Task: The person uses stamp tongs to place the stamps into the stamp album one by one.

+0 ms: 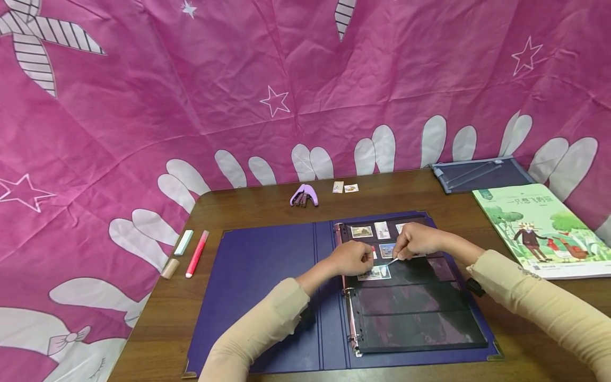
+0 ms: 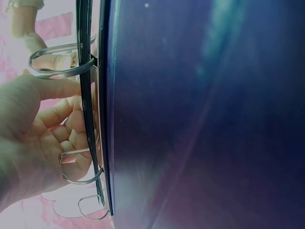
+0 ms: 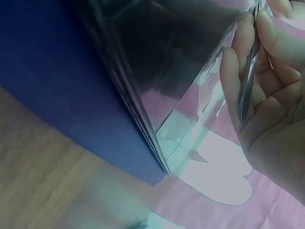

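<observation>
A dark blue ring binder (image 1: pixel 267 297) lies spread on the table, its black stock page (image 1: pixel 420 331) on the right side. My right hand (image 1: pixel 419 240) pinches metal tweezers (image 3: pixel 249 86) between thumb and fingers. The tips reach a stamp (image 1: pixel 374 272) in the third row from the top. Over the page's left part, my left hand (image 1: pixel 353 258) has its fingers bent close above that stamp; whether they pinch the pocket's edge I cannot tell. More stamps, such as a brownish one (image 1: pixel 361 232) and a blue-framed one (image 1: pixel 386 250), sit in the upper rows.
Two loose stamps (image 1: pixel 338 187) and a purple stapler-like tool (image 1: pixel 304 196) lie at the back. To the left are a red marker (image 1: pixel 197 255), a pale green stick (image 1: pixel 183 242) and a tan piece (image 1: pixel 169 268). A green picture book (image 1: pixel 539 228) and zip pouch (image 1: pixel 484 174) occupy the right.
</observation>
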Demonstrator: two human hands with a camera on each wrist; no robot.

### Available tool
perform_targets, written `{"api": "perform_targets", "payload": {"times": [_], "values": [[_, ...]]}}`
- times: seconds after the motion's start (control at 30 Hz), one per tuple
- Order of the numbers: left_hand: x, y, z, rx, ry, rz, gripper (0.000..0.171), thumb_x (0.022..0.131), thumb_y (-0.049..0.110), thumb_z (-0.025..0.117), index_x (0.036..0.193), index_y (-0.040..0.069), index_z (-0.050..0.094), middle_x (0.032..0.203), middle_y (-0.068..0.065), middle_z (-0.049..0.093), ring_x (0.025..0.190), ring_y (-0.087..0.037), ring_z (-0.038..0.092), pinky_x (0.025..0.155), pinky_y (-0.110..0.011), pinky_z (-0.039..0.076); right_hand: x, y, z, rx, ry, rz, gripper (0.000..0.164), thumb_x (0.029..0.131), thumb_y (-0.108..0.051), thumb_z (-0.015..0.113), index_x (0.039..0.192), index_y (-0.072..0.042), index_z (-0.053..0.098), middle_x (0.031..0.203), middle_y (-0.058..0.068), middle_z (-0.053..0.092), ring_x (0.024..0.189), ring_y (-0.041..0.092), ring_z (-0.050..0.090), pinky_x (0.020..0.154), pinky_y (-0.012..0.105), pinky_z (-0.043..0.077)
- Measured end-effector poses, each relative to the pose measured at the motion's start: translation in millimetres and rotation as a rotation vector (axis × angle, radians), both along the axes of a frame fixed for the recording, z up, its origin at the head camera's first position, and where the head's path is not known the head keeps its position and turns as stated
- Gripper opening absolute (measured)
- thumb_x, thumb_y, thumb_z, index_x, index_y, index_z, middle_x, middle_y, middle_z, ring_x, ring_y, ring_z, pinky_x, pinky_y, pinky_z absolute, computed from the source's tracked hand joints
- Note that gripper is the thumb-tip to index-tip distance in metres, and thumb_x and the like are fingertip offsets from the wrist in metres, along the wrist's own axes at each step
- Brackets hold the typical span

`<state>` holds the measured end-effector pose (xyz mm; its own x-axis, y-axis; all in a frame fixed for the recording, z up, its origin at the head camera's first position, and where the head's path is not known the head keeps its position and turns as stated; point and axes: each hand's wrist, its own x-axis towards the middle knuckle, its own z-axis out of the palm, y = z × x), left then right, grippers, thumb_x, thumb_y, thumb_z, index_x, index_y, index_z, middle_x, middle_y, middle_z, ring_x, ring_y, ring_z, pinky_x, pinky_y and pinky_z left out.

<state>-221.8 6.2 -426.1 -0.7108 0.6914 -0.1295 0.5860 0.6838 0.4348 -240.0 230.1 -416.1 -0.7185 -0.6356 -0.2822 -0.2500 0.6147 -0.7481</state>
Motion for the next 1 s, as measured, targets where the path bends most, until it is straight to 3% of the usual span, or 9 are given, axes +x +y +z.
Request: {"api": "perform_targets", "payload": {"times": [0.17,0.4,0.5,0.57,0.67,0.8,0.87,1.0], "values": [[0.4,0,1.0,-0.005,0.001,-0.005,0.016,0.084,0.013,0.059,0.069,0.016,0.055,0.055,0.012,0.039,0.048,-0.001,0.032,0.044,-0.014,0.022,-0.8,2,-1.4,-0.008,0.035,0.043,0.012,0.076,0.002,0.065,0.085,0.004,0.073,0.085,0.015,0.072,0.059,0.004,0.056,0.055,0.022,0.047],[0.6,0,-0.9,-0.007,0.003,0.008,0.018,0.083,0.013,0.06,0.067,0.017,0.053,0.054,0.011,0.038,0.047,-0.002,0.031,0.045,-0.015,0.022,-2.0,2,1.9,-0.018,0.024,0.058,0.012,0.078,0.0,0.066,0.087,0.003,0.073,0.083,0.014,0.072,0.057,0.003,0.052,0.052,0.019,0.043],[0.0,1,-3.7,-0.017,0.02,0.004,0.017,0.083,0.013,0.06,0.067,0.017,0.054,0.057,0.011,0.043,0.049,-0.001,0.033,0.045,-0.014,0.024,-7.8,3,5.6,-0.019,0.068,0.03,0.014,0.08,-0.003,0.065,0.09,0.002,0.073,0.086,0.016,0.072,0.056,0.001,0.051,0.052,0.019,0.042],[-1.4,0,-4.8,-0.03,0.033,0.002,0.015,0.082,0.014,0.061,0.068,0.017,0.057,0.063,0.01,0.051,0.051,0.0,0.037,0.046,-0.014,0.027,-17.9,2,10.6,-0.019,0.149,-0.034,0.016,0.083,-0.007,0.065,0.094,0.002,0.072,0.09,0.017,0.072,0.061,0.002,0.056,0.055,0.02,0.045],[-2.8,0,-6.3,-0.043,0.044,-0.001,0.011,0.082,0.015,0.061,0.071,0.018,0.061,0.075,0.008,0.063,0.054,0.0,0.041,0.047,-0.014,0.031,-39.4,-3,16.9,-0.042,0.262,-0.217,0.022,0.087,-0.014,0.063,0.102,0.001,0.07,0.093,0.019,0.072,0.072,0.013,0.066,0.064,0.027,0.052],[-2.8,0,-6.3,-0.037,0.057,-0.016,0.008,0.082,0.016,0.062,0.074,0.018,0.061,0.073,0.007,0.062,0.056,-0.001,0.043,0.048,-0.015,0.032,-74.3,-13,16.7,-0.035,0.351,-0.46,0.028,0.089,-0.02,0.061,0.108,-0.002,0.068,0.096,0.021,0.07,0.084,0.03,0.067,0.07,0.035,0.052],[-2.5,0,-6.3,-0.041,0.066,-0.033,0.007,0.081,0.017,0.062,0.075,0.018,0.06,0.067,0.01,0.055,0.057,0.0,0.043,0.048,-0.016,0.032,-91.5,-18,12.8,0.026,0.406,-0.515,0.028,0.089,-0.022,0.061,0.109,-0.004,0.068,0.1,0.02,0.07,0.09,0.034,0.066,0.072,0.038,0.051],[-1.7,0,-5.9,-0.047,0.067,-0.044,0.008,0.081,0.018,0.062,0.075,0.019,0.057,0.063,0.013,0.047,0.056,0.0,0.042,0.047,-0.017,0.031,-121.3,-27,3.4,0.162,0.501,-0.548,0.027,0.089,-0.023,0.059,0.108,-0.007,0.069,0.108,0.017,0.068,0.1,0.037,0.062,0.08,0.046,0.048]]}}
